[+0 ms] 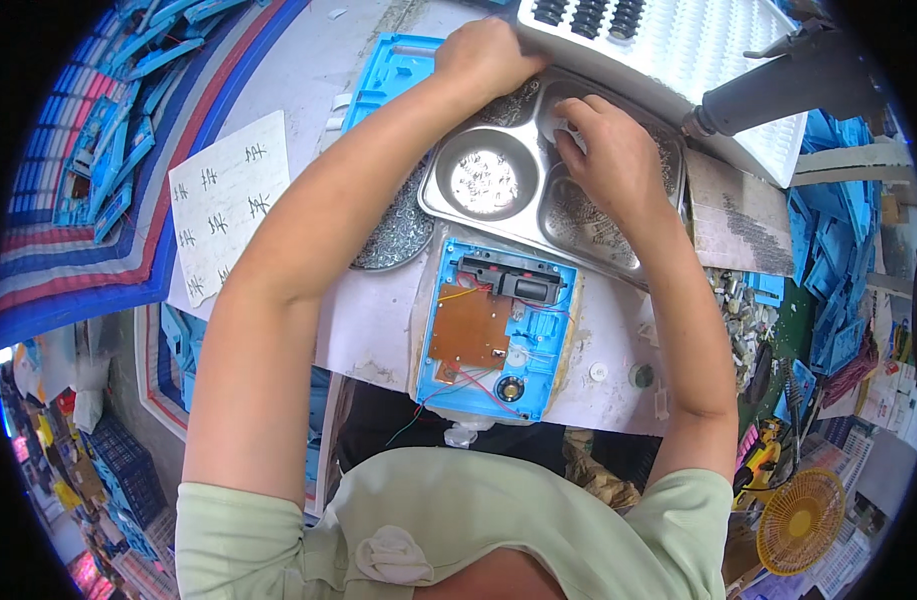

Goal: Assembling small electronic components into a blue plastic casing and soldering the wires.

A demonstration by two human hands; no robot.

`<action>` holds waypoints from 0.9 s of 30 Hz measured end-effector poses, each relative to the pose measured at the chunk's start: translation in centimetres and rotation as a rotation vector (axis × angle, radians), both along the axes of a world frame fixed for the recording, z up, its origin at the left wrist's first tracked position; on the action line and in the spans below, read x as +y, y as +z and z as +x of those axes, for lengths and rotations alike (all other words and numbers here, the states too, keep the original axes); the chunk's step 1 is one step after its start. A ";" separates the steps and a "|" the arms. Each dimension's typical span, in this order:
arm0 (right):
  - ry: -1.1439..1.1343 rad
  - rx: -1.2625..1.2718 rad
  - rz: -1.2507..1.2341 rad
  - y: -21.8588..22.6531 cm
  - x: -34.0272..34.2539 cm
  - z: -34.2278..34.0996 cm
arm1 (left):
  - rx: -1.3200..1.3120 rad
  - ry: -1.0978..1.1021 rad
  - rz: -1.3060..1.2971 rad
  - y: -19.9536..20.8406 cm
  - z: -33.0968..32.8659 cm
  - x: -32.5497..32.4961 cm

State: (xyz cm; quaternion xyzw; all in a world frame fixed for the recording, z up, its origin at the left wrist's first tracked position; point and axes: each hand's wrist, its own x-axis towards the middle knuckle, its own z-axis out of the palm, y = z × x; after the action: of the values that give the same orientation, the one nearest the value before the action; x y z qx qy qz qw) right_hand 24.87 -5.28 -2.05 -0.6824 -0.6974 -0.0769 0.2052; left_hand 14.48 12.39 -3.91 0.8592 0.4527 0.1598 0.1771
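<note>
Tray point(513, 223), metal and compartmented, lies far of the open blue casing point(542, 376), its long axis running left to right. Right hand point(613, 150) curls over its middle; left hand point(486, 57) bends beyond its far-left edge; whether either grasps anything, I cannot tell.

The compartment tray point(531, 213) is shiny, smooth metal. Nearer, the blue casing point(541, 350) looks like smooth plastic, its brown circuit board point(468, 325) duller. At far right, the dimpled white tray point(668, 70) seems plastic; at left, the sheet point(223, 190) is matt paper. The shirt point(458, 500) is soft, matt cloth.
</note>
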 end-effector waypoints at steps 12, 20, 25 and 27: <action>0.038 0.275 0.026 0.4 -1.6 0.6 | -0.390 -0.063 -0.106 -1.3 -4.5 0.8; 0.034 0.217 -0.014 1.0 -1.1 -0.5 | 0.072 -0.030 0.007 0.4 -1.2 -1.5; -0.034 0.047 -0.258 0.9 -1.2 0.2 | -0.082 -0.037 0.038 -1.1 -2.5 -1.2; -0.035 0.014 -0.315 1.2 -1.1 -0.4 | -0.081 -0.026 -0.010 -0.7 -2.4 -1.0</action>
State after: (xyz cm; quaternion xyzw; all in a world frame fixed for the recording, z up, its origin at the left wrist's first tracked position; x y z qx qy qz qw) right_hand 24.44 -6.35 -0.88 -0.7187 -0.6874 0.0345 0.0989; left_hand 12.04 11.35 -4.63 0.8569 0.4346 0.1898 0.2018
